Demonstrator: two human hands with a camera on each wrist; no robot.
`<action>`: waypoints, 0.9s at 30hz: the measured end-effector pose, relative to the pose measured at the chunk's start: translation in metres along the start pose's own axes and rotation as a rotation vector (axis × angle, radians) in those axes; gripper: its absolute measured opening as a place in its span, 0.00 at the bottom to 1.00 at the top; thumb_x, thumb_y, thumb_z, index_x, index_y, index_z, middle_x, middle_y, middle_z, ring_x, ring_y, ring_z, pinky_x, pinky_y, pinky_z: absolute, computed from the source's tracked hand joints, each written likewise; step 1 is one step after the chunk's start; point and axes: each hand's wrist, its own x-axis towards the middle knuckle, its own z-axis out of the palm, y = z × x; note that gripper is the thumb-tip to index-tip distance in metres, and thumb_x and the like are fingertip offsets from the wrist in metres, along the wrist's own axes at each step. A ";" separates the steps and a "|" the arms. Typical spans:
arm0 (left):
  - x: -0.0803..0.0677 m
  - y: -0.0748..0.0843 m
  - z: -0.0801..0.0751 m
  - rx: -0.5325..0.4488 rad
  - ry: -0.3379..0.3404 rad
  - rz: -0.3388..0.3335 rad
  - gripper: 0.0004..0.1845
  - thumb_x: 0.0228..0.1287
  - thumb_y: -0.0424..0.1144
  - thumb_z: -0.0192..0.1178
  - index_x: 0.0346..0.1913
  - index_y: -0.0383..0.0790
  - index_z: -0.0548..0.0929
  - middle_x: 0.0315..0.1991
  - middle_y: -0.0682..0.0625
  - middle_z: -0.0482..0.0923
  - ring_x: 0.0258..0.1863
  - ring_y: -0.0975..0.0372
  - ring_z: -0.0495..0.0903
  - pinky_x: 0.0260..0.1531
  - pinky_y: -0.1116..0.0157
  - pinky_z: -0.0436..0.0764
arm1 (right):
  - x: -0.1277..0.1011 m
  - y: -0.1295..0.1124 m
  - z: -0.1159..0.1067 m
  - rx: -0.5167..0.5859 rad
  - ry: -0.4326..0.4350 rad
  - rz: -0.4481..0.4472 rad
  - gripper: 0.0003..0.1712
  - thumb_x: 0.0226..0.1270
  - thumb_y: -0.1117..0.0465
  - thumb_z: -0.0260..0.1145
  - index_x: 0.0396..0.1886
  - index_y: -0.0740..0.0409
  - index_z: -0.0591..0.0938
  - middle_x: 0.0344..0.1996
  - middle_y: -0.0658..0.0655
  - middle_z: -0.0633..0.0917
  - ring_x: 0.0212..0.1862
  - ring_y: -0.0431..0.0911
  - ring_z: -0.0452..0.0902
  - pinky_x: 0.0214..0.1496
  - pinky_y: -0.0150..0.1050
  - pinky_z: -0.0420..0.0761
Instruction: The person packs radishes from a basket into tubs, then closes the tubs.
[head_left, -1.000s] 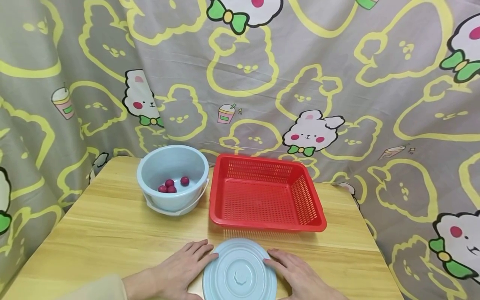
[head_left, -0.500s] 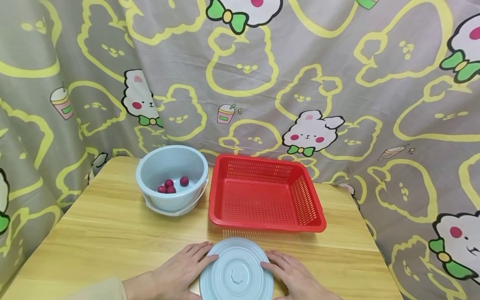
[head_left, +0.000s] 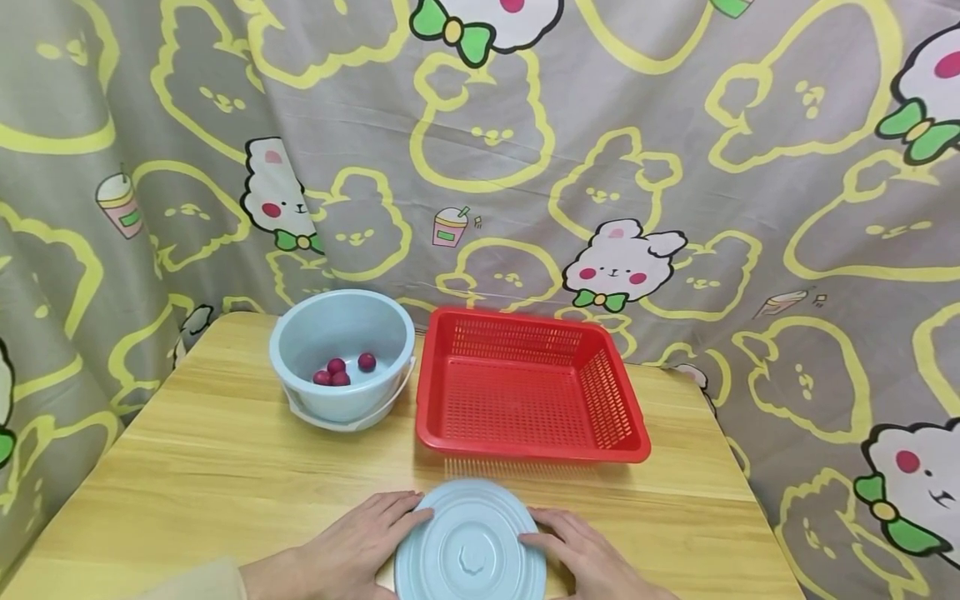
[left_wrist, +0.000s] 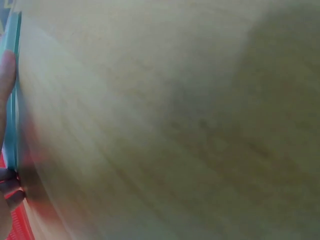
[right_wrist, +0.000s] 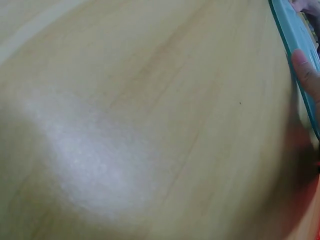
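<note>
A round light-blue plastic lid [head_left: 450,550] with raised rings lies low over the wooden table, near its front edge. My left hand [head_left: 352,537] holds the lid's left side. My right hand [head_left: 592,554] holds the opposite side. In the left wrist view, the thumb [left_wrist: 7,75] touches the lid's rim, with several fingertips [left_wrist: 11,187] farther along it. The right wrist view shows the right thumb [right_wrist: 306,72] against the rim. Whether the lid touches the table is unclear.
A light-blue bucket [head_left: 337,408] with a white handle stands at the back left, with several dark red round balls [head_left: 367,362] inside. Beside it is a red perforated basket [head_left: 517,400]. A patterned curtain [head_left: 495,275] hangs behind the wooden table [head_left: 187,467].
The lid has shifted slightly left and toward the front. My right hand has moved a little left along with it, while the left hand has barely moved. Bucket and basket stay put.
</note>
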 end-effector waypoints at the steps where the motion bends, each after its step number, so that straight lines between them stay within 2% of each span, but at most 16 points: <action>1: -0.001 0.000 0.001 0.009 0.028 0.011 0.58 0.57 0.86 0.50 0.76 0.42 0.69 0.69 0.47 0.77 0.66 0.56 0.78 0.63 0.56 0.82 | -0.001 0.000 0.000 0.015 0.013 -0.009 0.49 0.56 0.22 0.71 0.75 0.31 0.72 0.75 0.49 0.74 0.69 0.44 0.75 0.61 0.48 0.86; 5: -0.003 -0.001 0.002 0.018 0.112 0.034 0.60 0.56 0.85 0.54 0.76 0.39 0.69 0.69 0.47 0.77 0.64 0.58 0.79 0.61 0.58 0.83 | -0.004 -0.001 0.000 0.131 0.027 -0.006 0.49 0.54 0.26 0.76 0.75 0.31 0.72 0.78 0.50 0.70 0.73 0.44 0.74 0.65 0.45 0.85; 10: -0.005 -0.002 -0.003 -0.008 0.154 0.034 0.57 0.56 0.84 0.56 0.76 0.44 0.71 0.72 0.47 0.74 0.65 0.58 0.78 0.60 0.57 0.84 | -0.005 0.001 -0.001 0.232 0.123 -0.095 0.50 0.52 0.34 0.82 0.73 0.41 0.75 0.78 0.60 0.70 0.75 0.47 0.73 0.73 0.31 0.76; 13: -0.005 0.000 -0.007 -0.015 0.185 0.050 0.55 0.55 0.83 0.58 0.75 0.45 0.73 0.73 0.46 0.74 0.65 0.57 0.78 0.59 0.56 0.84 | -0.005 0.001 -0.002 0.234 0.174 -0.138 0.50 0.51 0.36 0.84 0.72 0.45 0.76 0.77 0.64 0.71 0.75 0.47 0.73 0.76 0.25 0.69; 19: -0.004 0.003 -0.014 -0.003 0.277 0.101 0.57 0.51 0.82 0.64 0.75 0.43 0.73 0.71 0.46 0.75 0.65 0.58 0.78 0.58 0.57 0.85 | -0.008 -0.002 -0.008 0.223 0.221 -0.160 0.49 0.53 0.34 0.82 0.71 0.46 0.77 0.77 0.63 0.71 0.76 0.43 0.71 0.75 0.24 0.70; 24: -0.005 0.005 -0.026 0.017 0.302 0.091 0.60 0.48 0.82 0.66 0.77 0.43 0.72 0.71 0.48 0.76 0.67 0.60 0.77 0.60 0.60 0.85 | -0.004 0.000 -0.014 0.170 0.316 -0.300 0.46 0.60 0.32 0.77 0.68 0.57 0.79 0.73 0.73 0.72 0.76 0.50 0.69 0.82 0.26 0.60; 27: -0.005 0.006 -0.034 -0.008 0.297 0.087 0.59 0.50 0.81 0.67 0.78 0.45 0.70 0.73 0.47 0.75 0.67 0.59 0.77 0.58 0.58 0.86 | -0.001 0.000 -0.018 0.164 0.353 -0.345 0.45 0.61 0.33 0.76 0.66 0.60 0.81 0.72 0.77 0.72 0.78 0.53 0.68 0.84 0.28 0.57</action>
